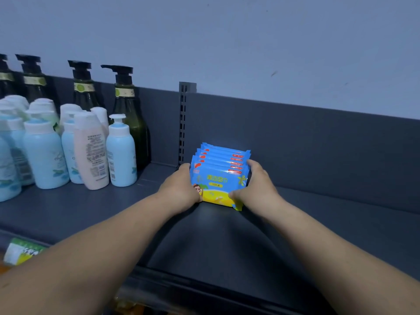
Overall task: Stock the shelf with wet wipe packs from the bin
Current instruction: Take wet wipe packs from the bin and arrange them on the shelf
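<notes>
Several blue and yellow wet wipe packs (219, 176) stand in a row, one behind another, on the dark grey shelf (227, 242) close to its back panel. My left hand (179, 187) holds the row's left side, fingers reaching along the packs and thumb on the front pack. My right hand (256, 185) holds the right side the same way, thumb pressing the front pack's lower corner. The bin is out of view.
Light blue and pink lotion bottles (91, 151) and dark green pump bottles (129, 110) crowd the shelf's left part. A slotted upright (183, 123) splits the back panel just left of the packs. A green-labelled item (20, 251) shows on a lower level at left.
</notes>
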Available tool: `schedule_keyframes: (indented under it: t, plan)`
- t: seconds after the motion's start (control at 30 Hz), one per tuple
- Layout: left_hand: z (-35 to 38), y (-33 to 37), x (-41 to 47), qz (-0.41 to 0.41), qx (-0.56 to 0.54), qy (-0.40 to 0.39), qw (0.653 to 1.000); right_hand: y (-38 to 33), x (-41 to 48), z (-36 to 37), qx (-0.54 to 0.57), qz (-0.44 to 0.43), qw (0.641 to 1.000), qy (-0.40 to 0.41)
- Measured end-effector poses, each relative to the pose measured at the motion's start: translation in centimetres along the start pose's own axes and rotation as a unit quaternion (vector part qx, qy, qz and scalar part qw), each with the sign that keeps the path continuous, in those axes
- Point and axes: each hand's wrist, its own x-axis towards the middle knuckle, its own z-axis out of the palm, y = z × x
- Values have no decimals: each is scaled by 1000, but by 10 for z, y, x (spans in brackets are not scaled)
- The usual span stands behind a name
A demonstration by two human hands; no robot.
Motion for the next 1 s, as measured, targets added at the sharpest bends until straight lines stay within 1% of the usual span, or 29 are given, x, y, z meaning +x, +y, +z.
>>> schedule_keyframes:
  t: [0.13,0.3,0.4,0.53,0.63,0.73,0.87,1.0]
  plan:
    - [-4,0,-5,7,0,-10,1000,-1,-2,-1,3,-1,1000,6]
    - [-7,-3,-14,21,38,11,999,-6,-7,-5,-24,-23,999,35]
    - [-12,-6,-19,47,63,36,996,-10,-10,-5,-92,-54,992,62]
    - [-26,-14,-33,91,114,75,986,-23,-22,2,-216,-103,969,59]
    - [-42,-24,-48,114,160,102,975,-37,-36,13,-283,-151,946,50]
    - [-63,-39,-67,134,208,131,960,-55,-51,29,-317,-201,926,45]
    - [-96,-63,-96,150,296,164,929,-81,-71,53,-327,-257,909,19]
    - [-131,-95,-130,134,360,185,904,-113,-93,84,-320,-309,895,2]
